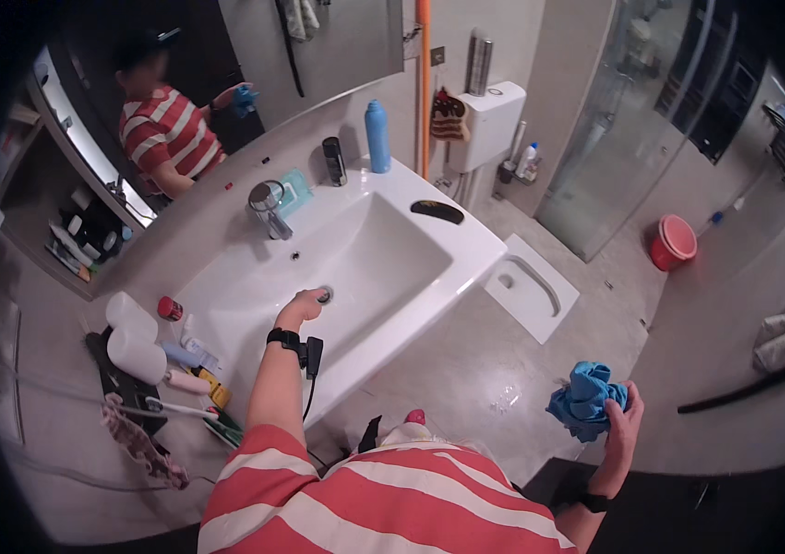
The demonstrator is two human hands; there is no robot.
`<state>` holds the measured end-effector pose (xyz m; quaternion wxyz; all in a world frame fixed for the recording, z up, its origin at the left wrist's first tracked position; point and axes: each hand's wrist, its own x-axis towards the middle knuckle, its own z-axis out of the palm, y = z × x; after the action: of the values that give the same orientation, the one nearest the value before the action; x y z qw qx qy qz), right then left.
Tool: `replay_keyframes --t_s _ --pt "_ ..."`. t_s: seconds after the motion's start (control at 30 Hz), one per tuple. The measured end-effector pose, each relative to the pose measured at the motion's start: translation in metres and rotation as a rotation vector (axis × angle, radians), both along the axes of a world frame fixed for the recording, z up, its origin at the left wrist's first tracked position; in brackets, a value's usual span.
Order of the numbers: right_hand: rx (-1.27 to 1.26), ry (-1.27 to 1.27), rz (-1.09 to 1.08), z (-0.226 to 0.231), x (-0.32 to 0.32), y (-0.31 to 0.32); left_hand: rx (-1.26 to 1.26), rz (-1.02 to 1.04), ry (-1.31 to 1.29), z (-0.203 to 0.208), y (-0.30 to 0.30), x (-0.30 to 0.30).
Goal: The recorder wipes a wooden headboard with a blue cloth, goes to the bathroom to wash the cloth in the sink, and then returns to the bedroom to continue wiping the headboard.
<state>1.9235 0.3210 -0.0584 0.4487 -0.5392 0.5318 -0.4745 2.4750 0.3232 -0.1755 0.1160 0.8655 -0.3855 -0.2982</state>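
Observation:
My left hand [300, 308] reaches down into the white sink [392, 254], right by the round drain [325, 295]. Its fingers point at the drain and are mostly hidden, so their grip does not show. Out to the right, above the floor, my right hand [625, 420] is closed on a crumpled blue cloth [586, 399]. The chrome faucet [269, 208] stands at the sink's back edge, and no water shows under it.
A blue spray can [377, 137], black bottle [334, 162] and dark comb [437, 211] stand or lie on the sink's rim. White paper rolls [137, 346] and several tubes crowd its left end. A squat toilet [533, 288] and red bucket [673, 243] are on the right.

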Motion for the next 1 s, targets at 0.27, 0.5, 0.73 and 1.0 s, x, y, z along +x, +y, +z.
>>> replay_keyframes --t_s 0.27,0.5,0.73,1.0 --pt "0.007 -0.2 0.167 0.007 0.062 -0.162 -0.373 0.374 0.372 0.07 -0.024 0.048" --pt "0.126 -0.205 0.658 0.018 0.195 -0.284 -1.231 0.913 1.064 0.088 -0.05 0.066" --pt "0.195 0.036 0.946 -0.042 0.353 -0.27 -1.588 0.934 1.355 0.098 -0.055 0.063" --pt "0.565 0.201 0.992 -0.126 0.46 -0.209 -1.165 0.916 0.91 0.062 -0.057 0.053"
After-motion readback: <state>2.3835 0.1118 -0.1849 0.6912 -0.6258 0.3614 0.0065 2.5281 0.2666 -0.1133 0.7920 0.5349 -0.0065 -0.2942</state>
